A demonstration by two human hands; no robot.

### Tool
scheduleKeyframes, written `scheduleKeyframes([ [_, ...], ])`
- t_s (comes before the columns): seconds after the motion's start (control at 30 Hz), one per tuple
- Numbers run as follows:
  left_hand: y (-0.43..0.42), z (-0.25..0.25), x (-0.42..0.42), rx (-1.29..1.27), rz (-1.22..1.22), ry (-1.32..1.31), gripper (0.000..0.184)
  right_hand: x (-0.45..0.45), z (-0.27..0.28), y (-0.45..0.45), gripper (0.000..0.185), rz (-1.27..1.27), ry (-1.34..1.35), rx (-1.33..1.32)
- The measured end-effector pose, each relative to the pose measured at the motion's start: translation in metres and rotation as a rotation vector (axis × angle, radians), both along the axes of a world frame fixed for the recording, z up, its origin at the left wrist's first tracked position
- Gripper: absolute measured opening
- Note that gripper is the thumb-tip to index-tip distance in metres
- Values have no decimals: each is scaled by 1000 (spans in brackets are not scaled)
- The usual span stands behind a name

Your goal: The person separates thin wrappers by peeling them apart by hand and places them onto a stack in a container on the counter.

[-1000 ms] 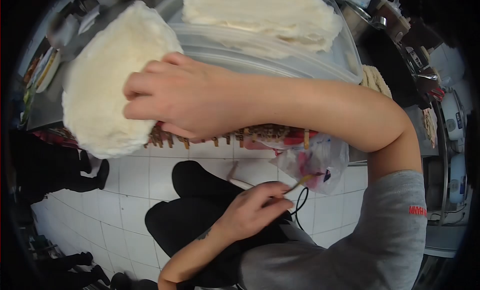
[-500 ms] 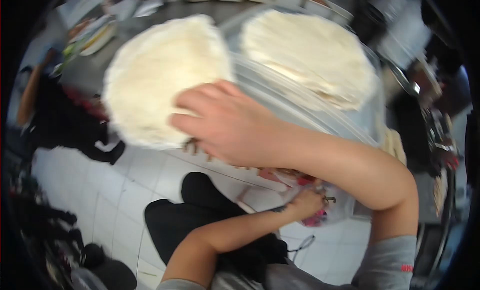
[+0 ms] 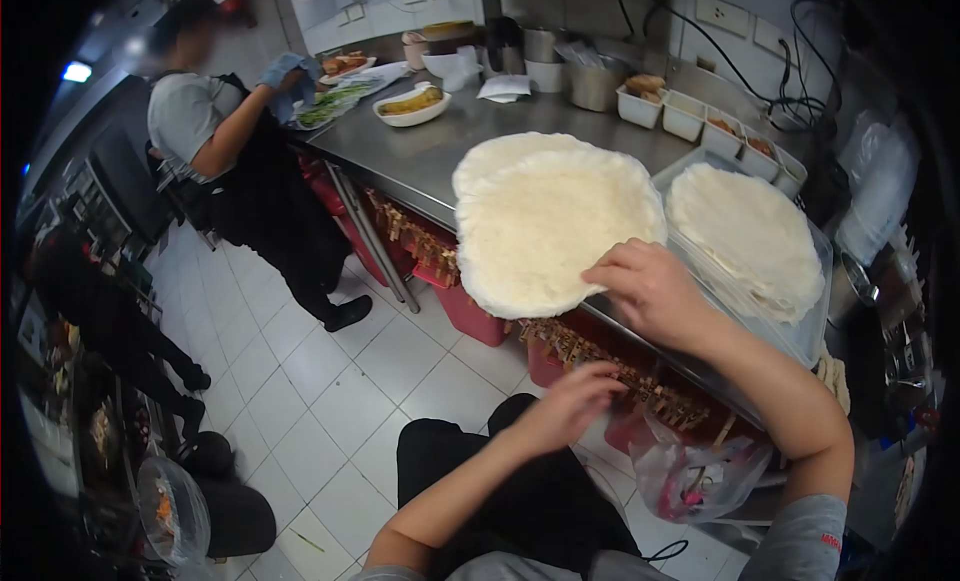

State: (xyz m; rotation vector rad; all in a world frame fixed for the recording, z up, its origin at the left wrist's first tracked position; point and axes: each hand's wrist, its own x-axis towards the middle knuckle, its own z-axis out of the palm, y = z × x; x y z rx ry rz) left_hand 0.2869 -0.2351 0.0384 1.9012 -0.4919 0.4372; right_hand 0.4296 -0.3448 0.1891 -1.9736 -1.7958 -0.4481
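Observation:
A wide, thin round of dough (image 3: 560, 221) lies at the front edge of the steel table, partly over another round (image 3: 490, 161) behind it, its near edge hanging past the table. My right hand (image 3: 645, 291) pinches the front right rim of the upper round between thumb and fingers. Lower down, in front of the table, my left hand (image 3: 570, 411) is apart from the dough, fingers stretched out and holding nothing. To the right, several more dough rounds (image 3: 745, 236) are stacked in a clear plastic tray (image 3: 790, 341).
White tubs (image 3: 685, 116) of food line the back of the steel table (image 3: 400, 146), near a boat-shaped dish (image 3: 412, 105). A co-worker (image 3: 240, 131) in a black apron stands at the left. Below the table hang a plastic bag (image 3: 690, 481) and wooden pegs (image 3: 600, 356).
My view has tilted up and left, showing more of the table. My left hand has moved away from the plastic bag. My right hand now grips the dough's near rim.

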Motion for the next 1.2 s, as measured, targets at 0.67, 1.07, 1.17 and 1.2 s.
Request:
scheduleKeyframes([
  [0.67, 114, -42, -287, -1616, 365, -124, 91, -144, -115, 180, 20, 190, 1292, -183],
  [1.07, 91, -134, -291, 136, 1323, 486, 67, -175, -297, 94, 68, -123, 1083, -680],
  [1.17, 78, -91, -261, 223, 831, 511, 68, -176, -300, 88, 71, -270, 1610, -815],
  [1.2, 70, -93, -251, 216, 757, 546, 67, -176, -299, 88, 71, -290, 1807, -852],
])
